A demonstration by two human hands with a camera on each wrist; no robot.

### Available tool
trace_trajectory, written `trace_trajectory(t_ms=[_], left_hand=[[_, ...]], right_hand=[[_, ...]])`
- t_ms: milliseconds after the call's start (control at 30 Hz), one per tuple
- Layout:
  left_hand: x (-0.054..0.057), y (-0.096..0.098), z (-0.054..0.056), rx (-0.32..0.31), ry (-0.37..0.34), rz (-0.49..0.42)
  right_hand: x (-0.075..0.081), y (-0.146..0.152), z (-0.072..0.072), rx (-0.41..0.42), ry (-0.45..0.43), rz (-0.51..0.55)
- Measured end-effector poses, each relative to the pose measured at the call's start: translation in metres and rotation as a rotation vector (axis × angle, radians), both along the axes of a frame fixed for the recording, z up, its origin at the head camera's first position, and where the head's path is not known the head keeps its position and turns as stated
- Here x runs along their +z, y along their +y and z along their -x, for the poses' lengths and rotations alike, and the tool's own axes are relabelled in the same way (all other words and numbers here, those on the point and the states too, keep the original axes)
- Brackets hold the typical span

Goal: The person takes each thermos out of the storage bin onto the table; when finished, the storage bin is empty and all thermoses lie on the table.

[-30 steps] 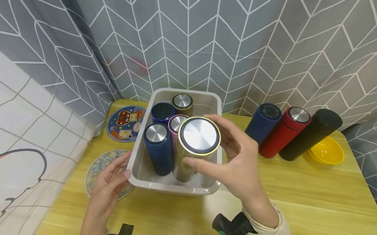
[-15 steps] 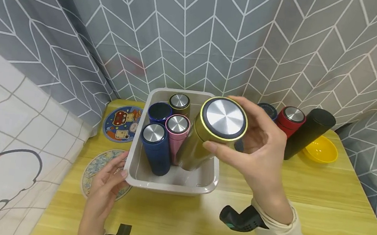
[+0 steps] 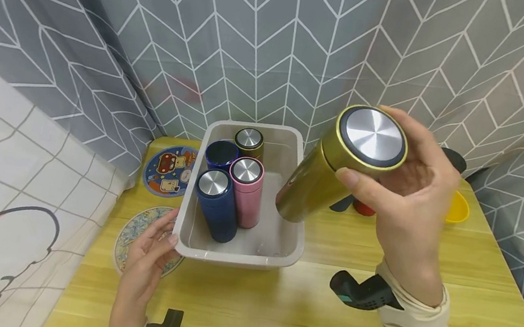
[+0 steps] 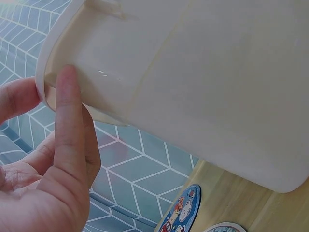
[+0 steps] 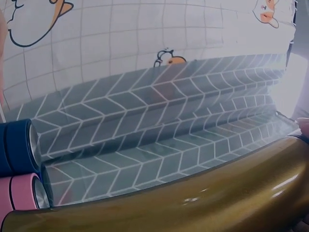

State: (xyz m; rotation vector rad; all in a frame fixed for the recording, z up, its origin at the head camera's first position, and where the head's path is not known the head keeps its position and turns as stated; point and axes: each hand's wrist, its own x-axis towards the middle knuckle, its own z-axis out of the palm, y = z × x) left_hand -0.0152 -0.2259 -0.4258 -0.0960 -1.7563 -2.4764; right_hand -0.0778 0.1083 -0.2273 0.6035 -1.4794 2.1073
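My right hand (image 3: 415,197) grips a large gold thermos (image 3: 318,178) near its silver-topped lid. It is tilted, its base over the right rim of a light grey plastic bin (image 3: 236,258). In the right wrist view the gold thermos (image 5: 193,198) fills the lower edge. My left hand (image 3: 146,258) pinches the bin's front left corner; the left wrist view shows thumb and fingers either side of the rim (image 4: 41,72). Inside the bin stand a dark blue thermos (image 3: 218,210), a pink thermos (image 3: 245,199), a purple-blue one (image 3: 221,153) and a smaller gold one (image 3: 250,139).
Behind my right hand, a red thermos (image 3: 365,208) and a black one (image 3: 455,159) are mostly hidden. A yellow bowl (image 3: 458,208) sits at the right. Two round coasters, one blue (image 3: 170,170) and one patterned (image 3: 130,235), lie left of the bin on the wooden table (image 3: 245,312).
My right hand has lifted the large gold thermos up and to the right, out from among the others, tilting it. The pink thermos is now uncovered. My left hand stays on the bin's corner.
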Motion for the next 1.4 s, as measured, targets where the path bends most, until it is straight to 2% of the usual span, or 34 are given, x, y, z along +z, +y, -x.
trace_trajectory(t_ms=[367, 567, 733, 1000, 1200, 1400], left_hand=[[0.000, 0.000, 0.000, -0.026, 0.037, -0.026], [-0.001, 0.000, 0.000, -0.025, 0.004, -0.025], [-0.001, 0.000, 0.000, -0.032, 0.021, -0.032], [0.000, 0.000, 0.001, -0.042, 0.031, -0.025], [0.000, 0.000, -0.001, -0.025, 0.018, -0.032], [0.001, 0.001, 0.000, -0.036, 0.022, -0.022]], right_hand=[[0.002, 0.017, 0.009, -0.092, 0.017, 0.047], [-0.009, 0.025, 0.016, -0.117, -0.060, 0.061], [-0.024, 0.031, 0.025, -0.100, -0.119, 0.069], [-0.042, 0.039, 0.034, -0.132, -0.205, 0.013], [-0.051, 0.039, 0.037, -0.202, -0.260, -0.097], [-0.063, 0.037, 0.041, -0.231, -0.326, -0.156]])
